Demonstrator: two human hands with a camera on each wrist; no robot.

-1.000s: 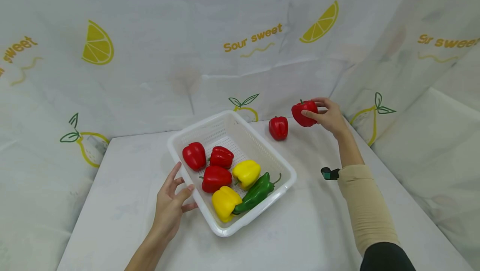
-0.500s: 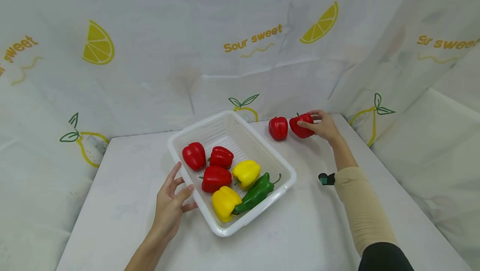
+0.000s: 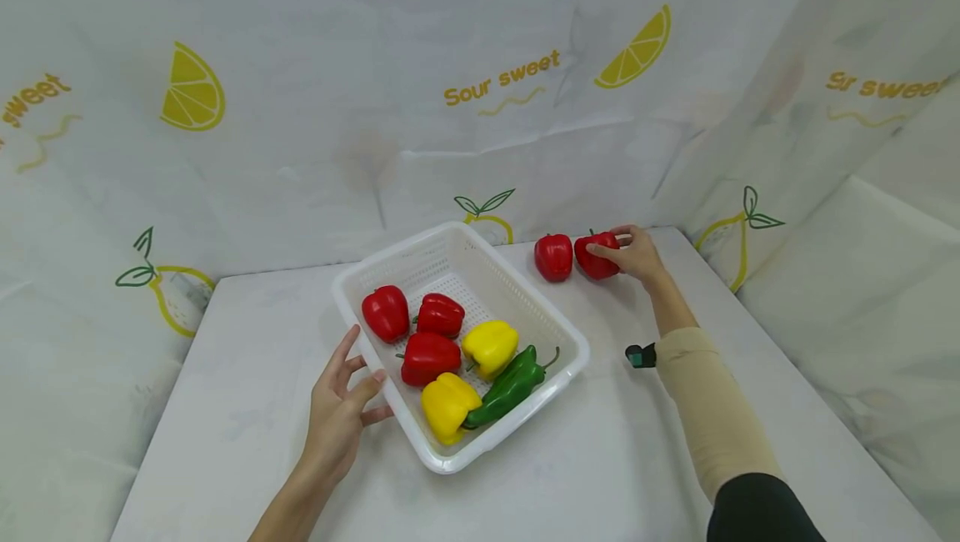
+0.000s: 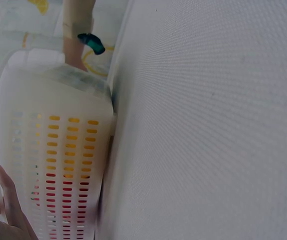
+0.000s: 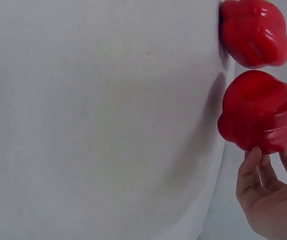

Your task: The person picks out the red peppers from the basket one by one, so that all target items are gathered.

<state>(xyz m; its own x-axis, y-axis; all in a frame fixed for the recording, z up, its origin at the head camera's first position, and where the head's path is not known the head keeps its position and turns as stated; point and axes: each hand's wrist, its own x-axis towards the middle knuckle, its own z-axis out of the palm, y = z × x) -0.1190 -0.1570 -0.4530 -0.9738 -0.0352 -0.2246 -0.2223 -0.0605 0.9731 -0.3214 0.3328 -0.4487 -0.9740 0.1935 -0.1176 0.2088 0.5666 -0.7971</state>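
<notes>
My right hand [image 3: 639, 254] grips a red bell pepper [image 3: 595, 256] at the back right of the table, thumb on one side and fingers on the other. Just left of it stands another red bell pepper [image 3: 553, 258]. The right wrist view shows the gripped pepper [image 5: 258, 112] close beside the other one [image 5: 256, 32]. My left hand [image 3: 336, 413] holds the near left side of a white plastic basket [image 3: 536, 302], its thumb on the rim and its fingers along the outer wall. The left wrist view shows fingers [image 4: 12, 197] at the slotted wall.
Inside the basket lie several red bell peppers [image 3: 431, 358], two yellow bell peppers [image 3: 449, 409] and a long green pepper [image 3: 512, 390]. A printed white sheet [image 3: 300, 150] hangs behind the white table [image 3: 217, 409].
My right hand has lowered the red bell pepper and brought it left, close beside the other red one. The left hand and basket have stayed in place.
</notes>
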